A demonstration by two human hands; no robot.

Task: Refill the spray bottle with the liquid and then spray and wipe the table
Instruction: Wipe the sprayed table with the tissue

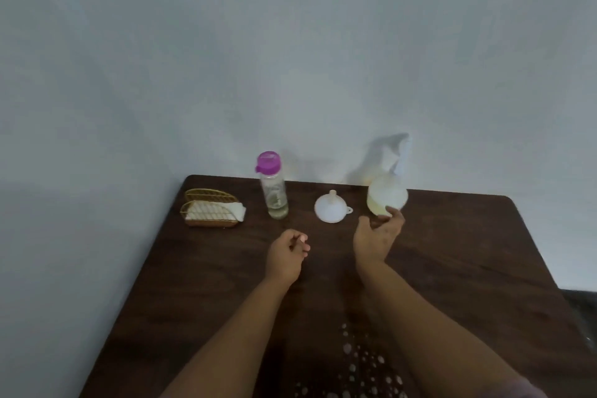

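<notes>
— Looking at the far right of the dark wooden table (468, 268): spray bottle (387, 197) leaning, blurred, with a little yellowish liquid in its base, white trigger head up against the grey wall (290, 58).

— Being held?

— Being touched at the lower edge by the right hand (379, 236), fingertips (392, 212) curling onto the base, thumb spread away to the left. Hard to tell whether truly gripping or only touching.

— And on the other side?

— Hovering nearer, left of centre: left hand (287, 252), fingers curled inward loosely, tips pressing together, pinching nothing visible.

— Sitting between them, further back?

— Lying upside down, spout pointing up: white funnel (329, 208), just left of the spray bottle, not touching it. Standing upright left of that: clear bottle with a purple cap (274, 186), a shallow layer of pale liquid at the bottom.

— Far left?

— Resting near the table's far left corner: gold wire napkin holder (210, 208), holding white tissues (237, 208).
</notes>
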